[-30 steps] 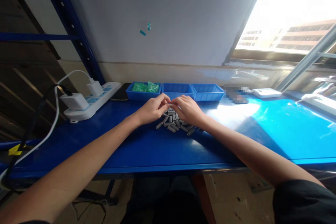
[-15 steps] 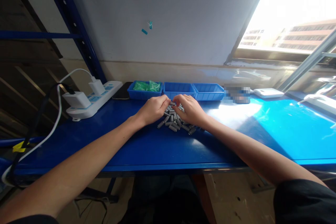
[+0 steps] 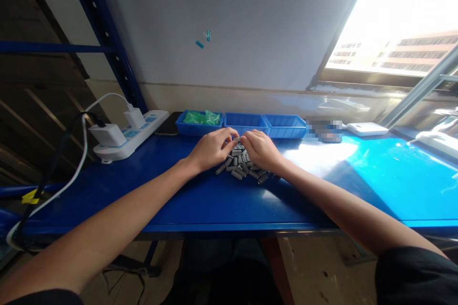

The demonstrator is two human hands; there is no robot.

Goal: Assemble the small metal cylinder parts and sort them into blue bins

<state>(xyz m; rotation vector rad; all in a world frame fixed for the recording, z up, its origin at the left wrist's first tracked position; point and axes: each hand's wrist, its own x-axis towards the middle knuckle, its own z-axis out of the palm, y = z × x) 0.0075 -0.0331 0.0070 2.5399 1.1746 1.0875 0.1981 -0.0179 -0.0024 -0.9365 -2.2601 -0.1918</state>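
Observation:
My left hand [image 3: 213, 148] and my right hand [image 3: 262, 150] meet above a loose pile of small grey metal cylinders [image 3: 236, 175] on the blue table. Between their fingertips sits one small grey cylinder [image 3: 237, 139], mostly covered by the fingers. The left thumb and forefinger pinch it from the left. Curled fingers of the right hand close on its other end, though their tips are partly hidden. Both hands block the view of the back and right of the pile.
Behind the hands, three blue bins stand in a row: the left bin [image 3: 199, 128] holds green plastic bags [image 3: 201, 117], beside the middle bin [image 3: 246, 121] and right bin [image 3: 285, 126]. A power strip [image 3: 138, 138] with chargers lies left; a white device [image 3: 367, 128] sits right.
My left fingers have opened into a looser pinch around the cylinder, while my right fingers have curled in closer over it. The pile looks the same; the view has shifted slightly.

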